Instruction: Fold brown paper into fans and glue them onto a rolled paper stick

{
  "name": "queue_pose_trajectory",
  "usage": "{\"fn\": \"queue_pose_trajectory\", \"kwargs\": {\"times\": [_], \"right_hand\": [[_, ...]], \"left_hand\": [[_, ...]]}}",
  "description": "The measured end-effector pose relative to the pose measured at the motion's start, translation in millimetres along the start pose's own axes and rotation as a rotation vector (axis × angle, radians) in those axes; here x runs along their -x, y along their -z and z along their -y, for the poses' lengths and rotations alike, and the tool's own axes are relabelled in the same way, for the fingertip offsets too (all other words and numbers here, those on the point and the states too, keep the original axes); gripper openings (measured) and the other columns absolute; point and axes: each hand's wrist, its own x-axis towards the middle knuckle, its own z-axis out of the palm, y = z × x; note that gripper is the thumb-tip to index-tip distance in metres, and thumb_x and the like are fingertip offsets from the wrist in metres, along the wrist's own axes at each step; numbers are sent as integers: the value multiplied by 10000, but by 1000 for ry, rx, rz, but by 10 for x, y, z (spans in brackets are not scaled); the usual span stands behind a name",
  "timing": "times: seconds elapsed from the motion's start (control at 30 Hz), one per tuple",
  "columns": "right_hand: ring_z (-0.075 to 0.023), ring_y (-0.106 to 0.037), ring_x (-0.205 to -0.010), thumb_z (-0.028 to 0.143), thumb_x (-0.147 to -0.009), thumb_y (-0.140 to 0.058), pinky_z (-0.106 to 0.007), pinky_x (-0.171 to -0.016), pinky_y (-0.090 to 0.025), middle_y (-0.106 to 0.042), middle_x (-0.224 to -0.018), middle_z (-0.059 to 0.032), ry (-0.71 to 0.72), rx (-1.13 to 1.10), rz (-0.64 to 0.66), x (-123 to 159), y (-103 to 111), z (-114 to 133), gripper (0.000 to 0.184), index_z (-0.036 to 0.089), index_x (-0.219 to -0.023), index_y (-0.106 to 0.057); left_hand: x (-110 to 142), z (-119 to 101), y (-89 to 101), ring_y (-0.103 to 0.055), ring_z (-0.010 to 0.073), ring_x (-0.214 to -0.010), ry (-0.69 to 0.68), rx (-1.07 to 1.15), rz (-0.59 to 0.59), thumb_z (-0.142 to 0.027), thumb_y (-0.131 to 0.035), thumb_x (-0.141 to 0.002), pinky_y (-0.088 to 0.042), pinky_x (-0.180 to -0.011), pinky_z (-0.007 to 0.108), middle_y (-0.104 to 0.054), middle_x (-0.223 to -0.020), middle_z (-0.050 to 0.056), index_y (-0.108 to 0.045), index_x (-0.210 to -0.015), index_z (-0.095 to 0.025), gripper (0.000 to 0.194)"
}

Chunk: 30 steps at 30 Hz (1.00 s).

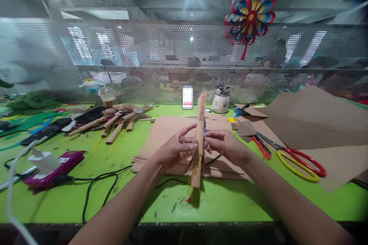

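Upright between my hands stands a rolled and folded brown paper piece (200, 141), with yellow thread (197, 169) tied about its lower part and loose ends trailing below. My left hand (179, 143) pinches it from the left side. From the right, my right hand (222, 143) grips it at about the same height, fingers closed. Something small and blue shows behind the paper, too hidden to name. Under both hands lies a stack of brown paper sheets (163, 130) on the green table (235, 203).
Scissors (299, 160) and a red cutter (262, 147) lie right, near large brown sheets (310, 115). Several paper rolls (115, 126), a drink cup (107, 95) and a purple power strip (54, 170) with black cable are left. A white jar (220, 101) stands behind.
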Motion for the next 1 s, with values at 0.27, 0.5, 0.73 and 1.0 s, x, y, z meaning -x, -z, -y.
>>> {"fn": "queue_pose_trajectory", "kwargs": {"times": [0.27,0.5,0.73,1.0], "right_hand": [[-106,-518,-670,285,-738,-746,-252,-629,-405,-656,-831,-48,-55,-80,183,54,-41,28,268,150,-968,-729],[-102,-497,-630,346,-743,-736,-266,-629,-412,-589,-741,-2,56,12,2,24,-51,-4,221,156,-801,-639],[-133,-529,-705,366,-746,-716,-281,-665,-444,-562,-764,2,166,315,-116,12,-133,-123,263,170,-793,-548],[-116,-501,-656,380,-770,-680,-247,-603,-407,-524,-730,24,176,364,-118,-24,-132,-209,256,175,-788,-528]], "left_hand": [[29,28,-70,-689,261,-864,7,89,145,-180,-781,-661,-503,-801,366,-720,-939,102,-326,-1404,-216,872],[16,-1,-73,-673,221,-871,-82,3,31,-132,-771,-655,-470,-869,352,-701,-967,86,-419,-1357,-198,788],[-79,72,23,-633,184,-865,-238,-129,-183,-118,-797,-626,-463,-830,312,-674,-909,61,-540,-1221,-165,650],[-94,103,22,-627,191,-862,-216,-137,-194,-157,-799,-634,-451,-836,322,-686,-925,82,-627,-1135,-150,530]]}}
